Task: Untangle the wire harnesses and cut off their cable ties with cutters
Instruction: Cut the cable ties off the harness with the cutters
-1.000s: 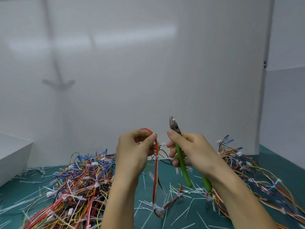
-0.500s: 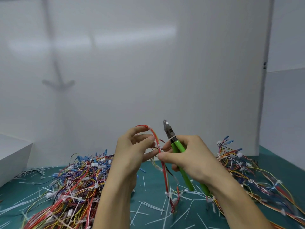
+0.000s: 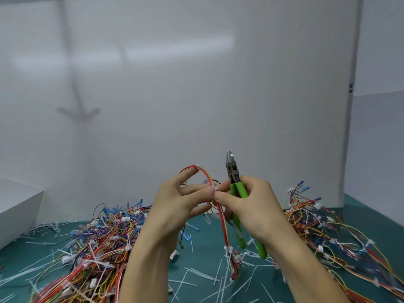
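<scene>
Cutters point(image 3: 232, 171) stand upright in my right hand point(image 3: 251, 206), gripped by their green handles; my left hand point(image 3: 179, 204) pinches a red wire harness point(image 3: 224, 224) above the counter point(image 3: 203, 261).

I see a teal table top point(image 3: 207, 259) with one heap of wire harnesses point(image 3: 98, 248) on its left side and a second heap point(image 3: 323, 228) on its right. Cut white cable ties point(image 3: 197, 273) lie strewn between them, and a white box point(image 3: 17, 208) sits at the far left.

Left wire pile point(image 3: 98, 243), right wire pile point(image 3: 323, 228) flank passable mat point(image 3: 205, 252); wall point(image 3: 196, 84) behind.
</scene>
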A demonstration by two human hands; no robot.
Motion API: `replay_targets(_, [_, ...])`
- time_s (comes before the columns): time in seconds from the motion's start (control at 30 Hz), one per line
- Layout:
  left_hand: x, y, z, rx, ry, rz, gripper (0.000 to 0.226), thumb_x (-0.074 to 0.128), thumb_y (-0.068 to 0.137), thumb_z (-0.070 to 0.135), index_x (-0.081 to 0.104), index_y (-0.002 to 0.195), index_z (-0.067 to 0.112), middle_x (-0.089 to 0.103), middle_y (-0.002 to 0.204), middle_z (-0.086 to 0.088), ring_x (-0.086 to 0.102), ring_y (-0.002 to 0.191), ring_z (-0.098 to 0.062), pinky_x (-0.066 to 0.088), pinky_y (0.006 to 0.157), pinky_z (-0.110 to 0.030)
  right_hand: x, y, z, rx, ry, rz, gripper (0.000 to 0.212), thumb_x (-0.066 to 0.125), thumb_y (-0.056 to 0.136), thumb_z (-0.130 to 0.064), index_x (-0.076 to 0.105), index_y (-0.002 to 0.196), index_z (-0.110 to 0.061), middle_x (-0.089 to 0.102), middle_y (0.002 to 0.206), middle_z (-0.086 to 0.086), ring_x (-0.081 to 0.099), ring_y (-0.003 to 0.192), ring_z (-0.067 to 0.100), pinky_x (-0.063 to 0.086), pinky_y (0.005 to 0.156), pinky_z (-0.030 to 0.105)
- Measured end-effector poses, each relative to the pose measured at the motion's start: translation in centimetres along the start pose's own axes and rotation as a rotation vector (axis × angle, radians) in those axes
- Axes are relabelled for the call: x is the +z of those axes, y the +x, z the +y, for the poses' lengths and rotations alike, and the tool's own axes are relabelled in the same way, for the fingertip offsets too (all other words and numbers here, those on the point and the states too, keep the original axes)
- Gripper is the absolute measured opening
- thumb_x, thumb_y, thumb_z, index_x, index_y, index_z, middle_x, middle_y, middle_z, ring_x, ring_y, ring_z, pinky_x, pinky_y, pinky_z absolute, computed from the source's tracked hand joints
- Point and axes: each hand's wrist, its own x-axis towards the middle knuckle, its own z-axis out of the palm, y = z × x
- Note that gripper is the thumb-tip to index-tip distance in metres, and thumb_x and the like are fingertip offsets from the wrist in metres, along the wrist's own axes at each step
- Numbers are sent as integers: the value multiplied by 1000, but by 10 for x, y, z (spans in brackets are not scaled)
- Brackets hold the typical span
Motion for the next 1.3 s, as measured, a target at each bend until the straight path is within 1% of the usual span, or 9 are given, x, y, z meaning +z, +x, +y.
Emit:
replay_targets(0.1, [-1, 1, -1, 14, -45, 63, 58, 73, 82, -1, 52, 134, 11, 78, 91, -10, 76, 85, -22, 62, 72, -30, -2, 0, 0, 3, -64, -30, 20, 72, 84, -41, 67, 83, -21, 65, 64, -4, 65, 63, 14, 61, 68, 41])
replay_targets(0.2, [-3, 1, -2, 6, -47, 51, 60, 72, 82, -1, 50, 136, 10, 78, 91, -10, 76, 86, -23, 61, 70, -28, -3, 0, 0, -14, -156, -45, 23, 68, 85, -47, 66, 83, -24, 69, 71, -3, 68, 68, 17, 61, 71, 43])
replay_targets(0.4, [-3, 3, -2, 22, -64, 100, 67, 75, 80, -1, 47, 140, 9, 78, 90, -10, 76, 85, -23, 61, 70, -28, -5, 0, 3, -91, -322, -24, 29, 62, 86, -57, 62, 81, -28, 69, 75, -8, 65, 69, 9, 58, 68, 31])
replay_targets(0.53, [-6, 3, -3, 34, -85, 154, 67, 76, 79, 1, 48, 140, 9, 77, 89, -11, 76, 82, -25, 62, 75, -31, -9, 1, 5, -120, -537, -82, 48, 44, 81, -77, 56, 83, -30, 61, 72, -8, 60, 70, 13, 54, 68, 38])
replay_targets(0.67, [-6, 3, -3, 37, -119, 173, 65, 74, 79, -2, 48, 138, 7, 77, 85, -15, 76, 76, -25, 62, 69, -28, -15, 1, 8, -167, -700, -118, 56, 28, 80, -83, 50, 82, -32, 54, 70, -7, 53, 67, 13, 37, 57, 31])
replay_targets(0.77, [-5, 3, -3, 37, -108, 190, 65, 74, 79, -3, 48, 138, 8, 77, 84, -14, 76, 75, -24, 61, 67, -27, -18, 0, 7, -203, -749, -150, 70, 16, 73, -87, 55, 93, -33, 57, 73, -7, 55, 70, 12, 36, 56, 30])
replay_targets(0.93, [-5, 3, -3, 48, -89, 206, 65, 75, 79, -2, 49, 137, 8, 77, 83, -13, 76, 76, -25, 62, 68, -28, -19, -2, 5, -242, -778, -164, 62, 25, 80, -84, 56, 89, -30, 55, 69, -6, 53, 66, 11, 34, 53, 29])
replay_targets(1.17, [-4, 4, -3, 63, -88, 192, 67, 76, 76, -1, 50, 136, 9, 76, 83, -14, 75, 76, -25, 62, 68, -28, -18, -1, 6, -267, -789, -134, 70, 20, 75, -86, 57, 87, -29, 57, 68, -5, 54, 65, 11, 37, 54, 28])
replay_targets(1.3, [-4, 4, -4, 76, -77, 188, 65, 76, 77, -1, 51, 135, 11, 76, 83, -14, 75, 78, -26, 62, 70, -29, -18, -1, 5, -271, -782, -131, 70, 20, 72, -88, 57, 81, -29, 55, 65, -4, 52, 62, 10, 33, 51, 27])
